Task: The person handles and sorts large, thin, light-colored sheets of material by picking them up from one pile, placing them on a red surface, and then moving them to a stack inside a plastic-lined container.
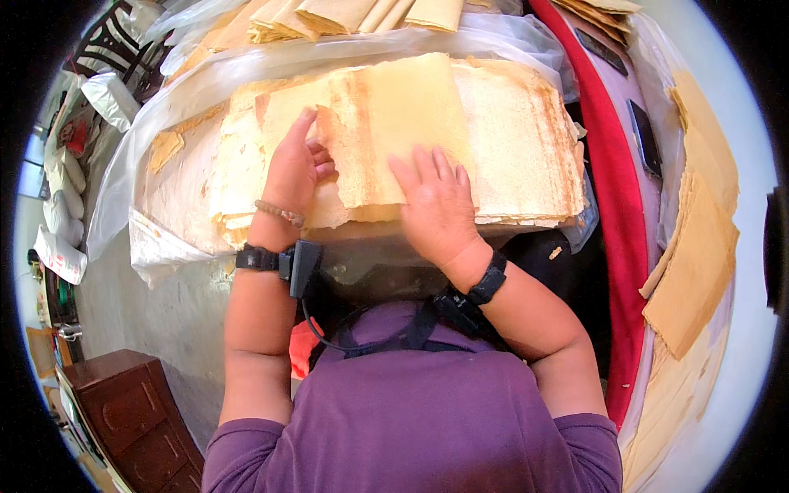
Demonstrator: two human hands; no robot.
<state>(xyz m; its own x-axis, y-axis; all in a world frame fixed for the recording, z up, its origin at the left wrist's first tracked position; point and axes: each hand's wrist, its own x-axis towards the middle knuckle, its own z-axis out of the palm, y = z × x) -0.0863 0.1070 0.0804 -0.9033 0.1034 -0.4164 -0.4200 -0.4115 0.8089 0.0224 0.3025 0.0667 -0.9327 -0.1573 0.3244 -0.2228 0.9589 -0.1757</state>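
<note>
A thick stack of thin, yellowish sheets that look like flatbread, with ragged, browned edges, lies in front of me. On top is a partly folded sheet, smoother and yellower over its middle. My right hand rests palm down on that sheet's near part, fingers spread and slightly blurred. Over the left part of the stack is my left hand, its thumb raised apart from loosely curled fingers. Nothing shows between them, beside the top sheet's brown-streaked part.
Clear plastic film lies around and under the stack. Folded sheets are piled beyond it. At right are a red cloth strip, a phone and more folded sheets. A brown drawer cabinet stands at lower left.
</note>
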